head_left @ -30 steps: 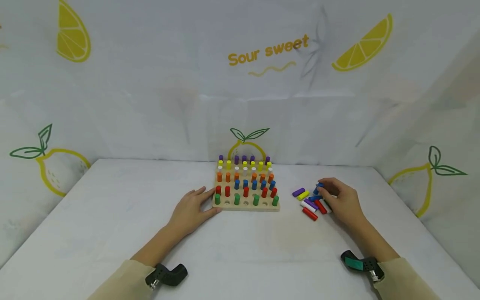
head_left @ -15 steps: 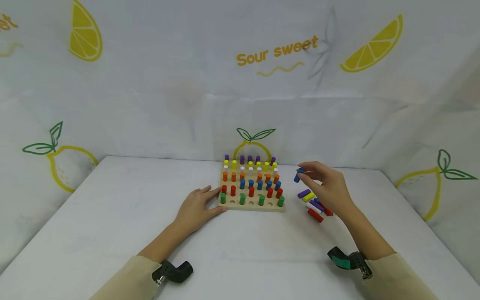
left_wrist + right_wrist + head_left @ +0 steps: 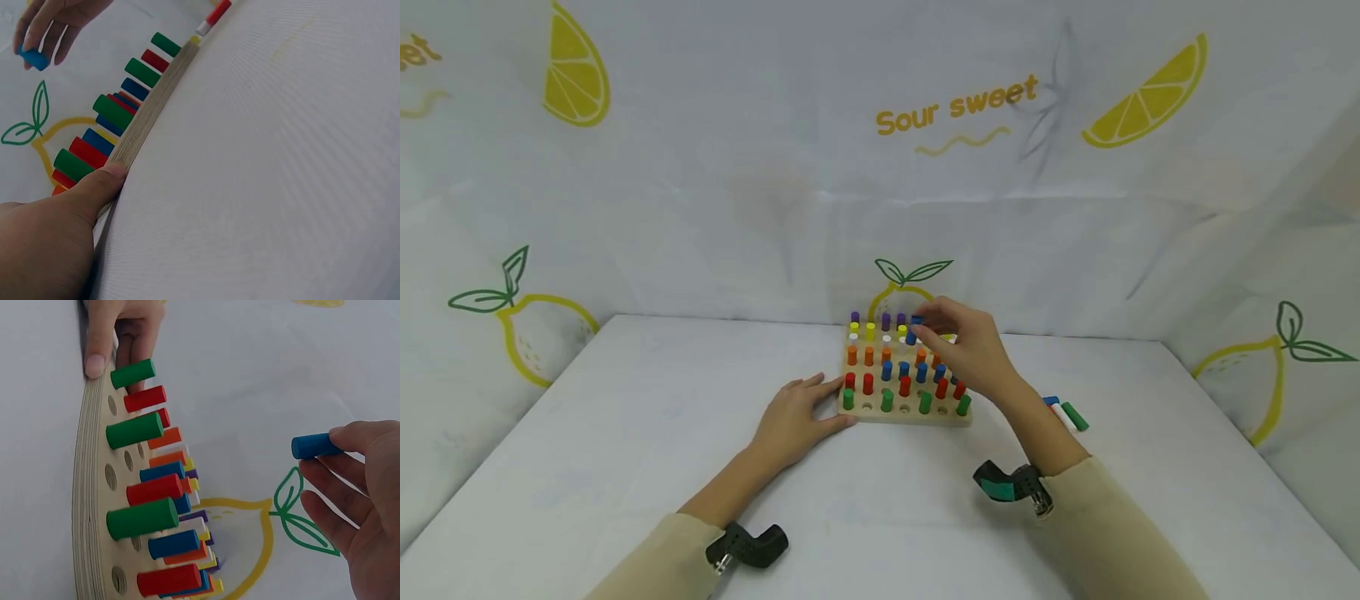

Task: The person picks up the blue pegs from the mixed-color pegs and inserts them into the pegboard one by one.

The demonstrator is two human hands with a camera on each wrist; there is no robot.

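A wooden pegboard (image 3: 917, 419) with rows of purple, yellow, white, orange, blue, red and green pegs stands at the middle of the table. My left hand (image 3: 786, 423) rests at its front left corner, the thumb (image 3: 103, 184) pressing the front edge and the fingers lying along the left side. Above the board, my right hand (image 3: 966, 343) pinches a blue peg (image 3: 312, 446) between thumb and fingertips, the peg tilted in the head view. That hand covers part of the back right rows. Bare holes (image 3: 111, 477) show among the front pegs.
To the right of the board lie loose pegs, among them a green peg (image 3: 1075, 417) and a white peg (image 3: 1063, 415); my right forearm hides others. A white cloth with lemon prints (image 3: 512, 342) forms the back wall behind the table.
My right hand has lifted the blue peg from the loose pile and carried it left over the pegboard. The left hand has stayed at the board's corner. The head view has shifted slightly.
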